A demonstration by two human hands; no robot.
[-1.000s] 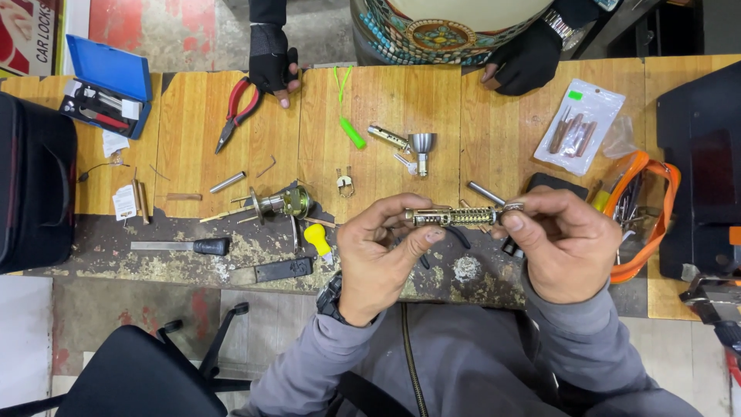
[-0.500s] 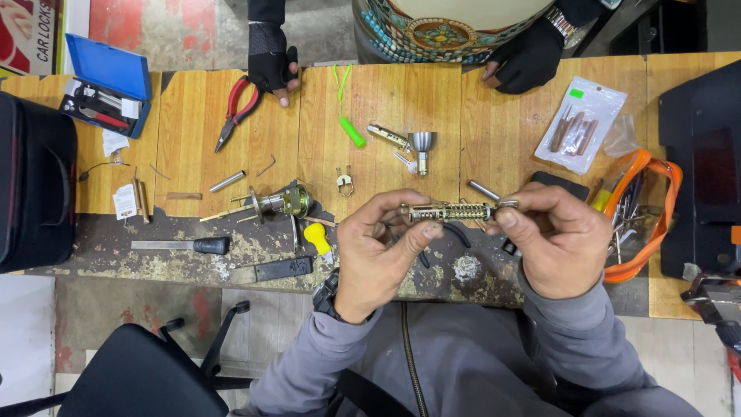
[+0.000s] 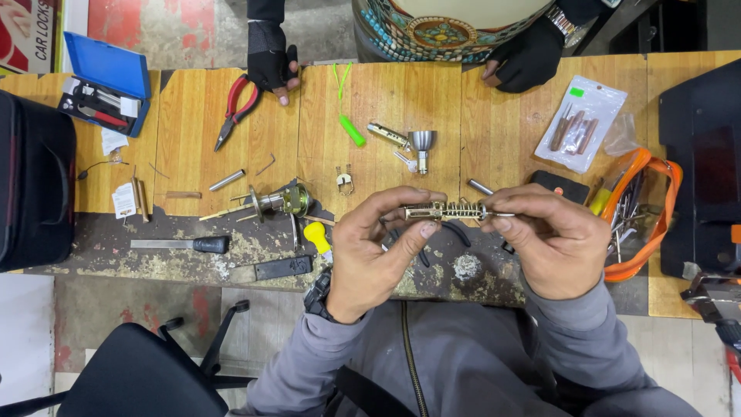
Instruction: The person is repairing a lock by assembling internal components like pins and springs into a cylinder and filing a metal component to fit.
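From where I watch, a brass-and-steel lock cylinder lies on the worn wooden desk; my left hand pinches one end of a slim metal spindle with a coiled spring, held level above the desk's front edge, and my right hand has its fingers closed on the other end.

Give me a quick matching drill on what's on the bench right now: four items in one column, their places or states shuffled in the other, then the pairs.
Things:
1. spring-loaded metal cylinder
2. red-handled pliers
3. blue case
4. clear bag of metal parts

Places or states:
A. lying at the bench's far right
B. open, at the bench's far left corner
C. held level between the left hand and the right hand
D. beside a gloved hand across the bench

Pairs: 1-C, 2-D, 3-B, 4-A
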